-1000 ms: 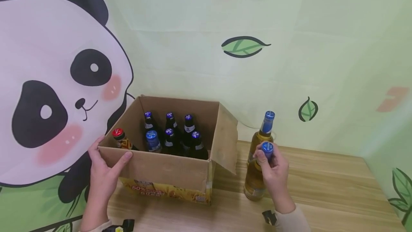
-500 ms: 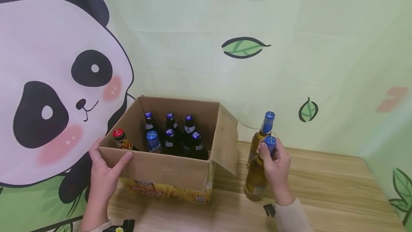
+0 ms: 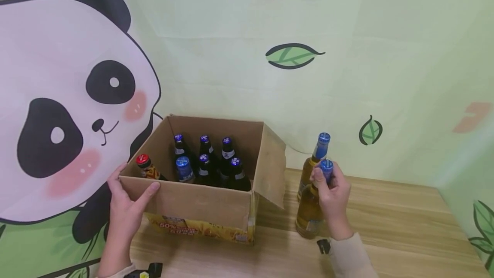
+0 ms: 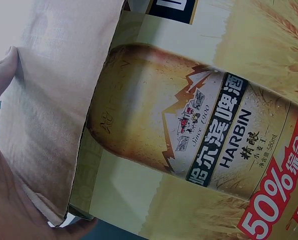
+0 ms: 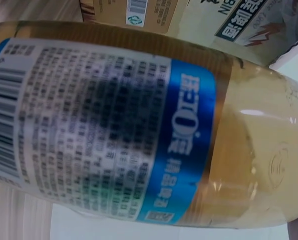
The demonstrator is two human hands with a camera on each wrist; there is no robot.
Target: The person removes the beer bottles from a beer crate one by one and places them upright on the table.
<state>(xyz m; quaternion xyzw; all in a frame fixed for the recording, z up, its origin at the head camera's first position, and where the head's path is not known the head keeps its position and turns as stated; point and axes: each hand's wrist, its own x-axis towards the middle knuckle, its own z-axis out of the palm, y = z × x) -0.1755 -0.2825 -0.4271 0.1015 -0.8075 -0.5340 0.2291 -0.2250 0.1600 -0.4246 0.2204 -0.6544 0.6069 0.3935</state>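
My right hand [image 3: 335, 194] grips the neck of an amber glass beer bottle [image 3: 310, 209], just below its blue cap. The bottle stands nearly upright over the table, and its blue-and-white back label [image 5: 88, 125] fills much of the right wrist view. Another blue-capped beer bottle [image 3: 321, 149] stands right behind it, partly hidden. At the near left corner of an open cardboard box [image 3: 197, 198], my left hand [image 3: 129, 209] holds on, thumb over the front flap and fingers round the side. Inside the box are several dark bottles [image 3: 204, 168], one light-blue-necked bottle [image 3: 184, 170] and a red-capped bottle [image 3: 146, 168].
The box's right flap [image 3: 272, 166] sticks outward toward the bottles. Beneath everything is a wooden table [image 3: 386, 222], and behind its back edge hangs a pale green backdrop [image 3: 308, 98] with a printed panda. Printed beer artwork [image 4: 189, 120] covers the box front.
The gripped bottle's top has moved slightly away and to the right with my right hand, while its base has shifted only a little. My left hand stays on the box corner.
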